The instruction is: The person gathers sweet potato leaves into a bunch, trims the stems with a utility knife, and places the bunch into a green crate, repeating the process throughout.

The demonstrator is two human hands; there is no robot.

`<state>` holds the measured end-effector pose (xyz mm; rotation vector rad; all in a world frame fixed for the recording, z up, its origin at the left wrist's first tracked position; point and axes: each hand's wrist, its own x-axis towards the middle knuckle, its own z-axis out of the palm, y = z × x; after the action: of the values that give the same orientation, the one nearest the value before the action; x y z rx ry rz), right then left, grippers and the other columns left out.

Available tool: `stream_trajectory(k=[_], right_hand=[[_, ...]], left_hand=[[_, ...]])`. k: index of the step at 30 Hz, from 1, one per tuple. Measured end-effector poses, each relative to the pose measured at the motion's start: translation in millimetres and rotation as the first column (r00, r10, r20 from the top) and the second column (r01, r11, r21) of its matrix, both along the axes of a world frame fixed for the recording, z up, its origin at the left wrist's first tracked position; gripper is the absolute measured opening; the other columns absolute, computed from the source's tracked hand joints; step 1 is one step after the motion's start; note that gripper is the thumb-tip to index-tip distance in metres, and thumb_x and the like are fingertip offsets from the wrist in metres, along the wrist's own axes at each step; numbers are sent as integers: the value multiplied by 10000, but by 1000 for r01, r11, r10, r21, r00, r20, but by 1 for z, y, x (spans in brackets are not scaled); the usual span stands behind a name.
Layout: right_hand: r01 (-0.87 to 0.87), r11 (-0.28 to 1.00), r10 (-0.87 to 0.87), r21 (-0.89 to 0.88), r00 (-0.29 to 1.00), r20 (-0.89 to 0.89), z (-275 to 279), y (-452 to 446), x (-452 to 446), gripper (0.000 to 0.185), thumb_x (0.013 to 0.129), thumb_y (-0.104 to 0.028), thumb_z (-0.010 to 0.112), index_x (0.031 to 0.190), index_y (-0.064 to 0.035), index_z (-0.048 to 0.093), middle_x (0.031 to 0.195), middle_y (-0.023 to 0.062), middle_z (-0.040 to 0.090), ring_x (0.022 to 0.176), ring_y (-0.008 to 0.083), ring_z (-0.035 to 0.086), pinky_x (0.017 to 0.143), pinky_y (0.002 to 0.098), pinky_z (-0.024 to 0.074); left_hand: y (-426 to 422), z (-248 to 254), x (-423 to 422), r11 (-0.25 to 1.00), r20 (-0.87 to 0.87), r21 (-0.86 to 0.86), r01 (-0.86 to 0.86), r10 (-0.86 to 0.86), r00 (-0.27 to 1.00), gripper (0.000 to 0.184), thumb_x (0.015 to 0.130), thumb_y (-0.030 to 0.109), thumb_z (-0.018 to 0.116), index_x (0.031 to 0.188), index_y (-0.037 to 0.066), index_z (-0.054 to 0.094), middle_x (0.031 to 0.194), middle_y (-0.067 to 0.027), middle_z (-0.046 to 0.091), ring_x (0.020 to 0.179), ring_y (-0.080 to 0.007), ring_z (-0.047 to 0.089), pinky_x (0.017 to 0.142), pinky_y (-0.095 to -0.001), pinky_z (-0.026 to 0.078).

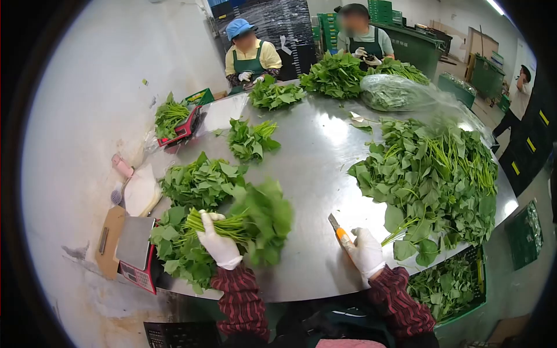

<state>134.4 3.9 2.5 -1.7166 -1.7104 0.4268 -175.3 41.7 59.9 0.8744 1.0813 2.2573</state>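
My left hand (218, 240), in a white glove, is wrapped round the stems of a bunch of leafy greens (264, 217); its leaves point right and are blurred. Leafy bunches (200, 182) lie beyond and beneath it on the metal table (313, 174). My right hand (365, 252), also gloved, grips an orange-handled cutter (341, 232) with its blade pointing up and left. To the right of that hand is a large heap of greens (429, 180).
A scale (136, 240) sits at the left edge, and a red scale (183, 130) farther back holds greens. Two co-workers (252, 55) stand across the table near more bunches (333, 75) and a plastic bag (394, 93). A crate (480, 278) of greens is at lower right.
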Motion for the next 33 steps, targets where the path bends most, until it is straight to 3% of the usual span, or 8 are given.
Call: stream_trajectory(k=[2, 4, 10, 12, 16, 21, 25, 33], right_hand=[[-19, 997, 12, -73, 995, -101, 17, -7, 2, 368, 815, -329, 644, 922, 10, 549, 717, 139, 591, 615, 293, 586, 573, 365, 464], [-175, 978, 91, -114, 848, -522, 13, -13, 1, 376, 810, -318, 657, 966, 8, 552, 683, 104, 585, 584, 237, 575, 573, 331, 467], [-237, 966, 234, 105, 971, 42, 10, -16, -15, 647, 650, -410, 767, 1027, 46, 507, 666, 108, 539, 596, 222, 563, 558, 338, 465], [-319, 916, 328, -244, 945, -6, 16, -18, -24, 625, 629, -432, 770, 961, 31, 512, 688, 150, 550, 628, 278, 579, 560, 374, 468], [-354, 924, 366, -143, 928, 70, -13, -15, -43, 631, 627, -475, 755, 932, 15, 500, 668, 174, 576, 628, 355, 590, 582, 417, 480], [-315, 851, 372, -421, 926, 59, -25, -7, -50, 615, 703, -530, 679, 953, 10, 525, 708, 185, 619, 676, 341, 626, 597, 412, 487], [-430, 693, 375, -579, 900, -220, -44, -3, -48, 577, 771, -533, 608, 936, 16, 545, 638, 171, 617, 664, 318, 636, 632, 403, 484], [-430, 562, 415, -707, 885, -208, -30, 4, -40, 596, 809, -518, 576, 955, 59, 546, 635, 168, 614, 627, 314, 633, 649, 386, 483]], left_hand=[[-1, 15, 39, 976, -281, -38, -213, 194, 940, 136, 848, 86, 597, 944, 6, 543, 764, -29, 534, 664, -156, 501, 690, -268, 418], [-1, -2, 56, 933, -907, 201, -300, 293, 303, 236, 745, 6, 626, 969, 36, 558, 797, -58, 562, 696, -206, 526, 680, -296, 420], [-8, -95, 102, 936, -951, -181, 302, -88, -295, 292, 755, 131, 493, 1036, 90, 559, 735, -31, 460, 720, -190, 493, 690, -325, 404], [-19, -95, 105, 917, -944, -234, 324, -134, -303, 308, 750, 109, 503, 1052, 89, 562, 780, -37, 505, 755, -174, 514, 703, -321, 424], [-24, -98, 102, 925, -981, -145, 352, -89, -170, 233, 679, 110, 578, 910, 79, 568, 723, -39, 495, 711, -199, 518, 689, -316, 429], [-23, -96, 96, 853, -958, -288, 436, -250, -144, 253, 679, 108, 582, 930, 72, 573, 727, -63, 508, 709, -228, 524, 674, -325, 436], [-22, -97, 93, 846, -944, -328, 421, -272, -189, 289, 690, 106, 578, 978, 75, 571, 725, -71, 506, 712, -235, 526, 673, -333, 433], [-23, -60, 76, 887, -911, -266, 377, -104, -398, 411, 773, 147, 526, 1184, 132, 531, 1097, -63, 572, 1087, -206, 517, 981, -403, 367]])
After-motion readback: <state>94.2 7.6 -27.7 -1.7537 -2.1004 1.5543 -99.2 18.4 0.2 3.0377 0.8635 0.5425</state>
